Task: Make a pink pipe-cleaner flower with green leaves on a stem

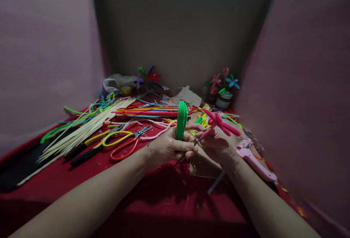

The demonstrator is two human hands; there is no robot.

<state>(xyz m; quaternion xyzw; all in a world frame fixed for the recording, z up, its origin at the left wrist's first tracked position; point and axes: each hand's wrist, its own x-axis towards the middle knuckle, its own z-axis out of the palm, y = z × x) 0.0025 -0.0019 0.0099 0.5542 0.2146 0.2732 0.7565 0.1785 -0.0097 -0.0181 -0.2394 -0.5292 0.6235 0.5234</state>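
My left hand [171,145] is closed around the lower end of a green pipe-cleaner stem [181,119] that stands upright from the fist. My right hand [216,141] is closed on a pink pipe-cleaner flower [220,123], whose petals stick out to the right above the fingers. The two hands touch at the fingertips over a piece of brown cardboard [203,165] on the red cloth [164,198]. A thin dark stick or wire runs down from between the hands.
Orange-and-yellow scissors [124,143] lie left of my hands, beside a bundle of wooden skewers [87,130] and several loose coloured pipe cleaners [153,112]. A pink glue gun [254,159] lies to the right. Finished pipe-cleaner flowers [224,81] stand at the back by a cardboard wall.
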